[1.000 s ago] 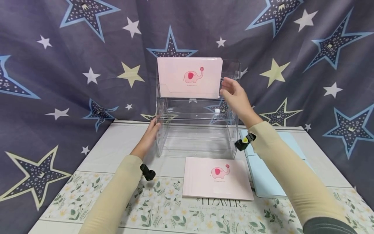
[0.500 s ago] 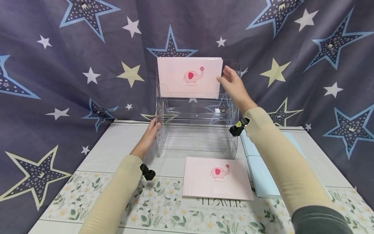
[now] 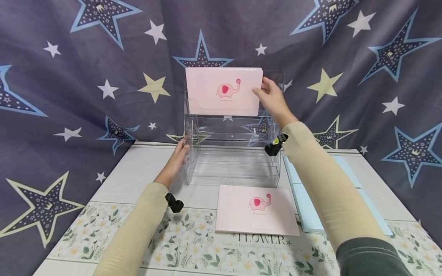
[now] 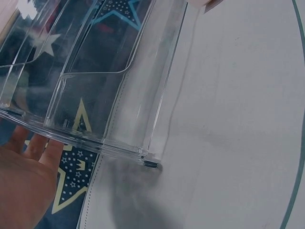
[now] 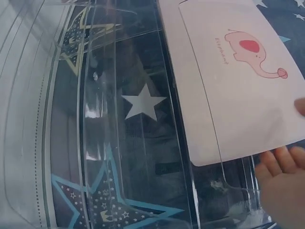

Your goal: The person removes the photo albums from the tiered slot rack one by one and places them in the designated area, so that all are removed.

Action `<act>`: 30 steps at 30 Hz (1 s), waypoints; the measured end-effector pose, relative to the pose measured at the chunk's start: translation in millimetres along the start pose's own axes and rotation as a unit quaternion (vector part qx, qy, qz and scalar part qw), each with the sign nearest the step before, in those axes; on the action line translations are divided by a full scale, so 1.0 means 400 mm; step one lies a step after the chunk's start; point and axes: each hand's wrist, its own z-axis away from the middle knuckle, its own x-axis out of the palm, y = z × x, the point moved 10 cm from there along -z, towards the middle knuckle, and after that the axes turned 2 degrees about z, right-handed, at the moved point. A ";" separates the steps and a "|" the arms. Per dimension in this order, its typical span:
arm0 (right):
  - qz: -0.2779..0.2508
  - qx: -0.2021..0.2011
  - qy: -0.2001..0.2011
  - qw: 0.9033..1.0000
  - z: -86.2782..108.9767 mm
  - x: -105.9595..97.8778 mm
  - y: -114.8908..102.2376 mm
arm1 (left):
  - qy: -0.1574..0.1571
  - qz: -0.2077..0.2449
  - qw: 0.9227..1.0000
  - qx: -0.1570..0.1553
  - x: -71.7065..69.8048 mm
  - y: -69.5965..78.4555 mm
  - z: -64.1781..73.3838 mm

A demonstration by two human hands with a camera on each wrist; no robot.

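A clear plastic tiered rack [image 3: 233,155] stands upright on the table. Pink elephant booklets [image 3: 207,90] stand in its top tier, several layers showing at their left edge. My right hand [image 3: 272,100] pinches their right edge, thumb across the front cover and fingers behind, as the right wrist view also shows around the booklet [image 5: 238,109]. Down at the rack's left side, my left hand [image 3: 175,159] rests with its fingers extended against the outer wall; in the left wrist view these fingers [image 4: 35,148] lie partly behind the clear panel.
Another pink elephant booklet stack [image 3: 238,214] lies flat in front of the rack. Light blue booklets [image 3: 309,209] lie to the right, partly covered by my right sleeve. A floral cloth strip [image 3: 193,245] crosses the table's front. Behind hangs a dark star-printed curtain [image 3: 131,69].
My right hand has moved up and a little left along the booklets' right edge, its thumb now over the front cover. My left hand and the rack have stayed put.
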 end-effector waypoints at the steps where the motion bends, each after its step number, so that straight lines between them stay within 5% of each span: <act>1: 0.001 0.005 0.005 1.000 -0.002 -0.001 0.001 | -0.002 0.000 1.000 0.000 0.003 0.010 0.007; 7: -0.041 0.020 0.023 0.999 -0.018 0.002 0.004 | -0.005 -0.013 1.000 0.007 0.012 0.054 0.036; 18: -0.075 0.020 -0.038 0.996 -0.020 0.048 0.026 | 0.005 -0.004 1.000 0.015 -0.006 -0.031 -0.025; 30: -0.120 0.047 -0.062 0.990 -0.020 0.073 0.044 | 0.007 -0.009 1.000 0.017 -0.004 -0.017 -0.015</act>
